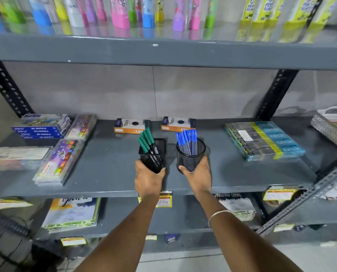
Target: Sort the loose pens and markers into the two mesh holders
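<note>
Two black mesh holders stand side by side on the grey middle shelf (108, 173). The square holder (157, 150) on the left carries several green-capped markers (147, 139) leaning left. The round holder (191, 154) on the right carries several blue-capped pens (187, 139) standing upright. My left hand (148, 179) wraps the base of the square holder. My right hand (198, 175) wraps the base of the round holder. No loose pens or markers lie on the shelf around them.
Two orange boxes (131, 125) (178, 123) sit behind the holders. Crayon and pastel packs (59, 161) lie at the left, a blue pencil pack (263, 140) at the right. A shelf of colourful bottles (120, 18) hangs overhead. Notebooks (73, 213) fill the shelf below.
</note>
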Demonstrator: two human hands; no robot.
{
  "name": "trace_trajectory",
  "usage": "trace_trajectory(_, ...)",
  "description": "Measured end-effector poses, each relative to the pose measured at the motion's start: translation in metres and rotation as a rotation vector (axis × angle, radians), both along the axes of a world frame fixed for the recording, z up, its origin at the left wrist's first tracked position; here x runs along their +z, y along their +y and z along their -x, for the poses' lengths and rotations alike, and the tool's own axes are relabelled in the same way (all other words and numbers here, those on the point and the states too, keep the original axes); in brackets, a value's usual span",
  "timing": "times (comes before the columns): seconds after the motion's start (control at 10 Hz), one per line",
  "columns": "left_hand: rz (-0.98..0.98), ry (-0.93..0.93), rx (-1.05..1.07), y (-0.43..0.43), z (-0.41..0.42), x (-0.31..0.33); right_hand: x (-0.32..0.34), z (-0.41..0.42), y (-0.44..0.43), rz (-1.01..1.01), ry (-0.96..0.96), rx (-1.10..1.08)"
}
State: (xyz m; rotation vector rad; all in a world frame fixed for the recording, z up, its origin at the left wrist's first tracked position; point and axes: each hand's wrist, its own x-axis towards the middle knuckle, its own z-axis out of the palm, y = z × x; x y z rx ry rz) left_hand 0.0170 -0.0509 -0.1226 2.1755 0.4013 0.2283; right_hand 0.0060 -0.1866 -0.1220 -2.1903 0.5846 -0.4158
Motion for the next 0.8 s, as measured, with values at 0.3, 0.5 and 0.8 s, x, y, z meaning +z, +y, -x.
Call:
trace_trajectory(0.3,-0.025,0.01,0.006,0.002,0.016,0.003,0.004,0.016,0.001,-0.027,0.014,-0.001)
trace_trajectory(0.5,0.171,-0.051,-0.058,0.006,0.02,0.002,0.016,0.026,-0.003,-0.073,0.009,0.068)
trace_trajectory(0.8,-0.119,-0.99,-0.268,0.024,0.043,0.074,0.114,0.058,-0.005,0.611,-0.885,0.215)
